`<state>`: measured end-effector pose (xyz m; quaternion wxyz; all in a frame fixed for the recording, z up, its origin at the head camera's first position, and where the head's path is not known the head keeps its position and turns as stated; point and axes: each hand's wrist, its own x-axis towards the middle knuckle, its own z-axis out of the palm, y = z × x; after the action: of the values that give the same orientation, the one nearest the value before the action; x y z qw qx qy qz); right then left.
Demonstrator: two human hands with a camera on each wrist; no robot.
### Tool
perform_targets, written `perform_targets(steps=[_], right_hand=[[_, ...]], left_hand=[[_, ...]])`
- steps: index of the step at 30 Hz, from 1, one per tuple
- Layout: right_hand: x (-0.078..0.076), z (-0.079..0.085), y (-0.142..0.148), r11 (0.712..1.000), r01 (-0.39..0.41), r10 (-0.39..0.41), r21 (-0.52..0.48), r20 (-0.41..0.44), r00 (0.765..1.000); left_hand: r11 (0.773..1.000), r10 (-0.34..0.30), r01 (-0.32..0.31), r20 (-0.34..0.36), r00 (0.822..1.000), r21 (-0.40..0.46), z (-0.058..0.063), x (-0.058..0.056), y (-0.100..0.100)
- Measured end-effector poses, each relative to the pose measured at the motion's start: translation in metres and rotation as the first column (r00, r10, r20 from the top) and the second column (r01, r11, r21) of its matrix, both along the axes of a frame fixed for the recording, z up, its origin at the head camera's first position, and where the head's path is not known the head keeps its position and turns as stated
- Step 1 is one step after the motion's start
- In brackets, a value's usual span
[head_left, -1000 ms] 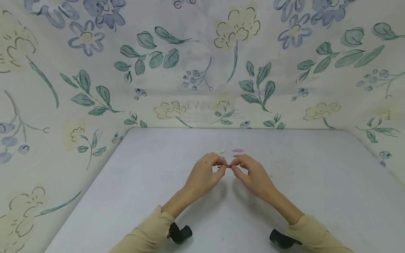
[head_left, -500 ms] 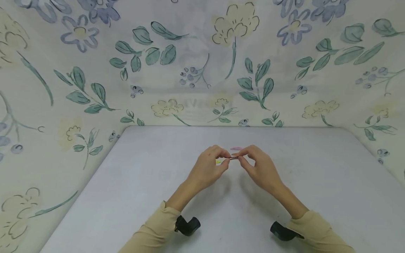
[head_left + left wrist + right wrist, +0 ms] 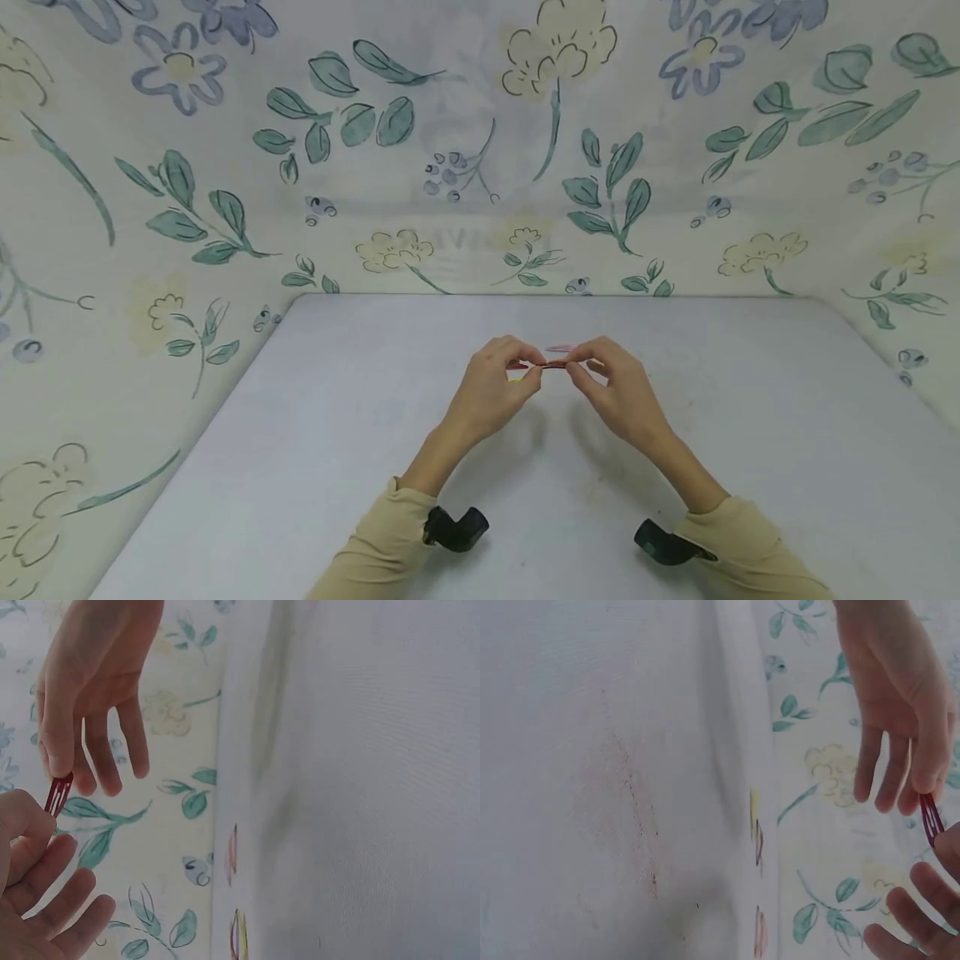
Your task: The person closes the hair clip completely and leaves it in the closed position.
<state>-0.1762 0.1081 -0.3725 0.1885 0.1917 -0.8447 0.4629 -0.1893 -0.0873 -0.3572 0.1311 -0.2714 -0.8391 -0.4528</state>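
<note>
Both hands meet at a small dark red snap hair clip (image 3: 555, 365), held up over the table between their fingertips. My left hand (image 3: 491, 392) pinches one end with thumb and forefinger, and my right hand (image 3: 618, 392) pinches the other. In the left wrist view the slotted metal body of the clip (image 3: 58, 796) shows between the two hands. The right wrist view shows the same clip (image 3: 931, 817) spanning thumb to thumb. The other fingers of both hands are spread loosely. Fingertips hide the clip's ends.
More hair clips lie on the white table (image 3: 337, 433) behind the hands: a pink clip (image 3: 559, 348), a red clip (image 3: 517, 366) and a yellow clip (image 3: 514, 381), the last two partly covered by the left hand. A flowered cloth (image 3: 450, 108) hangs behind the table.
Both hands have moved slightly right and farther from the body, still pinching the red clip. The white clip seen a second ago is now hidden behind the left hand. The head view has shifted slightly.
</note>
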Motion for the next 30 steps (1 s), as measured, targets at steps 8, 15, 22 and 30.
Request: perform_targets(steps=[8, 15, 22, 30], right_hand=[[0.003, -0.004, -0.001, 0.998, -0.015, 0.017, -0.054, 0.040, 0.999], [0.003, -0.009, -0.003, 0.996, -0.021, 0.026, -0.083, 0.049, 0.998], [0.004, -0.011, -0.004, 0.995, -0.036, 0.040, -0.092, 0.031, 0.999], [0.003, -0.010, -0.006, 0.997, -0.067, 0.067, -0.045, 0.010, 0.998]], left_hand=[[1.000, -0.004, 0.005, -0.002, 1.000, 0.016, -0.003, 0.000, 0.000], [1.000, 0.006, -0.006, -0.012, 1.000, 0.020, -0.006, 0.001, -0.002], [0.999, 0.026, -0.026, 0.004, 1.000, 0.028, -0.009, 0.001, -0.004], [0.999, -0.013, 0.012, 0.039, 0.999, 0.045, -0.009, -0.004, -0.008]])
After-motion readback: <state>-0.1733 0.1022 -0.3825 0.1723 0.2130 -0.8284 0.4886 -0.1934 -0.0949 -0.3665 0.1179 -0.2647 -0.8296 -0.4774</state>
